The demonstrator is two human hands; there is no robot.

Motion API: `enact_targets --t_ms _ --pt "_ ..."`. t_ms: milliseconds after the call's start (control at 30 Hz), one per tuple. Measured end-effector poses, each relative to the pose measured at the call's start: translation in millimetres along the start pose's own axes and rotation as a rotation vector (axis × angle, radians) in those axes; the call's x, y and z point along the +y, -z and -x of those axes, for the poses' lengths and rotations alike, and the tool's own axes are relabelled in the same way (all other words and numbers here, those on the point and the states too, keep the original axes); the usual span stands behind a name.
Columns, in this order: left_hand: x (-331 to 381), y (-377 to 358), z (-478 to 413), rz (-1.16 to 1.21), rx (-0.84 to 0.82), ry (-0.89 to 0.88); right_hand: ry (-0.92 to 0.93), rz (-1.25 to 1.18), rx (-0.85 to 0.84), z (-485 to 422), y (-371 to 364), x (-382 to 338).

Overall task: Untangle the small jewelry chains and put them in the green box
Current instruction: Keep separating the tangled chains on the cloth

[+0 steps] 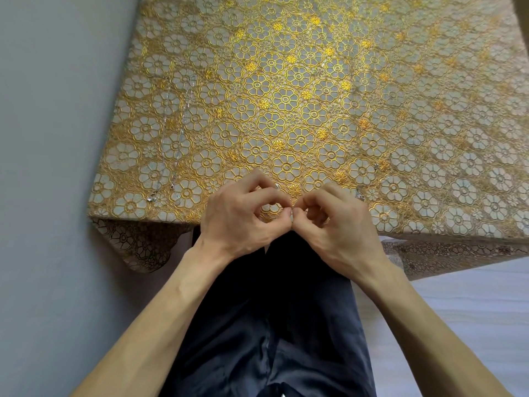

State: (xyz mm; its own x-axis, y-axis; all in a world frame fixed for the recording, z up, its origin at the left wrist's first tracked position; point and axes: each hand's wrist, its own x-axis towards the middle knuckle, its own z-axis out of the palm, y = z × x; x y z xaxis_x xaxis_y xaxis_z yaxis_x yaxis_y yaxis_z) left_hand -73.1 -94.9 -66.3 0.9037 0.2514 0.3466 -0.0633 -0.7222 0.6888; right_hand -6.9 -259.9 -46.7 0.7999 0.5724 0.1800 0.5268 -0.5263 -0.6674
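2 hands: left hand (240, 216) and right hand (335, 224) were together at the table's (286, 81) near edge. Their thumb and forefinger tips met, pinching a fine chain (277, 185), mostly too thin to see. 2 laid-out chains (183, 121) ran side by side along the left edge, well apart from the hands. There was room to move toward the middle and far edge.

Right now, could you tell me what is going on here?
A person sits at a table under a gold flowered cloth, hands together at its near edge. The left hand and right hand each pinch what looks like a fine chain, too thin to make out. A silver chain lies stretched out on the cloth's left side. No green box is in view.
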Motion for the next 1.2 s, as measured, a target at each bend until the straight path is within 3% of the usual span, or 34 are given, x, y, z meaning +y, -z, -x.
enact_targets --t_ms 367,600,1200 --pt "0.9 0.0 -2.2 0.024 -0.02 0.064 -0.118 -0.087 -0.073 -5.6 4.6 0.4" --pt "1.4 2.1 -1.9 0.06 -0.038 0.067 -0.305 -0.295 -0.146 -3.6 5.4 1.3" --pt "0.3 3.3 -2.7 0.078 -0.043 0.05 -0.062 -0.097 -0.051 -2.3 4.6 -0.2"
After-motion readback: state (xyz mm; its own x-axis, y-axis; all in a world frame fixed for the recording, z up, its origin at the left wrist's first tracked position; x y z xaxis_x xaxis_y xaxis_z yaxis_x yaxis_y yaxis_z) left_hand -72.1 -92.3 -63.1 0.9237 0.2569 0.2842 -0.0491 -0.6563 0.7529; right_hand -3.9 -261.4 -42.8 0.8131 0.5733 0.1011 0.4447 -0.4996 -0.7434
